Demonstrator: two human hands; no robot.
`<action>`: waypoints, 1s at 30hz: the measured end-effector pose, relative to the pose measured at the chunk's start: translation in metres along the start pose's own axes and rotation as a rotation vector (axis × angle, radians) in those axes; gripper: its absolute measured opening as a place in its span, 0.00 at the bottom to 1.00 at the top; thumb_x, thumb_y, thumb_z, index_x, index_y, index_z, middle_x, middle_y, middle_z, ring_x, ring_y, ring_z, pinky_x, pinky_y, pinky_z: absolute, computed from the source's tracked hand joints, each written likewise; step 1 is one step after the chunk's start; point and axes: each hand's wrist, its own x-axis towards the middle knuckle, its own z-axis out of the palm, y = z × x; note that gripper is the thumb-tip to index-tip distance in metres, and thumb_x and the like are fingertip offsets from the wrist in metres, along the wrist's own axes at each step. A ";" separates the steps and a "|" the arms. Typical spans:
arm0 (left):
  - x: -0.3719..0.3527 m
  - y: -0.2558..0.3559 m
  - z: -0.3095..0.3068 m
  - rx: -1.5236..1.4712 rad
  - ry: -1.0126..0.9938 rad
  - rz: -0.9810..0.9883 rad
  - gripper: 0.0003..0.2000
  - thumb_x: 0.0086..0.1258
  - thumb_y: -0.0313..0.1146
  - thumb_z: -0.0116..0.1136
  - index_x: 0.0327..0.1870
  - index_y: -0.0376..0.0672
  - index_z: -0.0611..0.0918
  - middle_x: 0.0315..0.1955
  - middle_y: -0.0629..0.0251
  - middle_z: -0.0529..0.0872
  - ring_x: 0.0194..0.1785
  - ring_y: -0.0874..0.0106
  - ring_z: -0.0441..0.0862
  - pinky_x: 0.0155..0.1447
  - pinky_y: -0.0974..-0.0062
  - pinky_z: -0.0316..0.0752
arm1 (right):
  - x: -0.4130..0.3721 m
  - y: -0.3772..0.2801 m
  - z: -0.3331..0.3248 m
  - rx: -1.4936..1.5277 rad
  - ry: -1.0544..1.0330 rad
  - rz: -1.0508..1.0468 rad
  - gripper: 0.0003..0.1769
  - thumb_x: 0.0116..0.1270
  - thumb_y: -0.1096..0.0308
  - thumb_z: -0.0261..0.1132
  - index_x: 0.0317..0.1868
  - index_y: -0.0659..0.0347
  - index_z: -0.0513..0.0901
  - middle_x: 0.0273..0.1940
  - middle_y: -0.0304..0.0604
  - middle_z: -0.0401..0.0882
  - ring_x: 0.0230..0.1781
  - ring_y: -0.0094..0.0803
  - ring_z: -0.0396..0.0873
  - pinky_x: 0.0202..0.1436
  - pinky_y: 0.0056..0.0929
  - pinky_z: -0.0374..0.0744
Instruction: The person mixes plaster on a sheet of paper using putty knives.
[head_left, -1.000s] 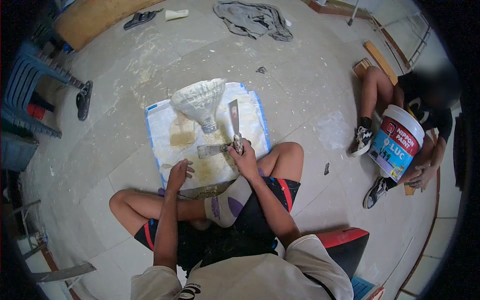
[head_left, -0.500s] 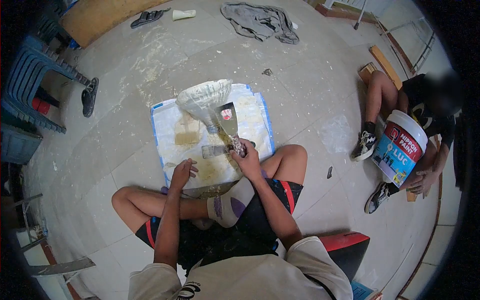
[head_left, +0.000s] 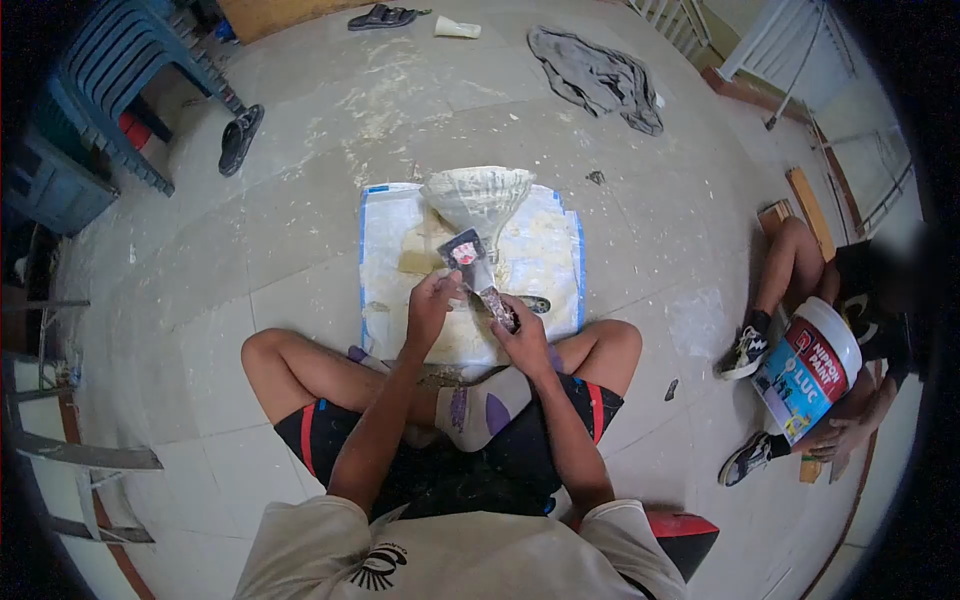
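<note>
My right hand is closed around the speckled handle of a putty knife, its wide dark blade with a red-and-white label pointing away from me. The fingers of my left hand are pinched at the left edge of the blade; the exact contact is hard to see. Below lies a white sheet with blue edges, stained yellowish. On it rest a whitish fan-shaped thing, a tan flat square and a second scraper, whose dark handle shows past my right hand.
At the right a person sits with a Nippon Paint bucket between the legs. A grey cloth, a paper cup and sandals lie on the spattered tile floor. Stacked blue chairs stand at the left; wood pieces lie at the right.
My left hand has risen from the sheet's near side to the putty knife's blade. My right hand still grips the handle. The whole view has shifted, with things appearing farther right.
</note>
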 end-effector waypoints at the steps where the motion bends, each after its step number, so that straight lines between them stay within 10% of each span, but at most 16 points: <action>1: 0.000 0.001 0.001 -0.005 0.003 -0.005 0.17 0.65 0.45 0.51 0.42 0.39 0.78 0.34 0.66 0.82 0.33 0.76 0.80 0.35 0.81 0.68 | 0.000 0.001 0.000 0.034 0.003 0.016 0.23 0.55 0.67 0.64 0.52 0.63 0.72 0.45 0.55 0.77 0.46 0.46 0.77 0.50 0.32 0.72; 8: -0.002 0.010 -0.002 -0.013 0.034 0.061 0.14 0.68 0.41 0.49 0.38 0.38 0.78 0.29 0.67 0.81 0.31 0.78 0.79 0.32 0.83 0.68 | -0.002 0.009 0.004 -0.032 0.076 -0.106 0.23 0.54 0.72 0.66 0.51 0.67 0.73 0.40 0.50 0.79 0.40 0.31 0.77 0.45 0.26 0.74; 11: -0.004 0.006 -0.003 0.015 0.004 0.137 0.12 0.69 0.37 0.48 0.38 0.37 0.78 0.28 0.66 0.81 0.30 0.79 0.79 0.31 0.84 0.68 | -0.003 0.013 0.004 0.011 0.067 -0.074 0.22 0.54 0.69 0.64 0.50 0.66 0.73 0.43 0.56 0.77 0.45 0.46 0.77 0.48 0.33 0.73; 30: 0.000 0.020 -0.005 -0.056 0.030 0.022 0.14 0.66 0.42 0.51 0.38 0.39 0.79 0.30 0.68 0.82 0.32 0.79 0.79 0.31 0.83 0.69 | -0.005 -0.004 -0.001 0.010 0.081 -0.050 0.21 0.56 0.67 0.64 0.50 0.66 0.74 0.42 0.56 0.78 0.43 0.43 0.79 0.46 0.32 0.74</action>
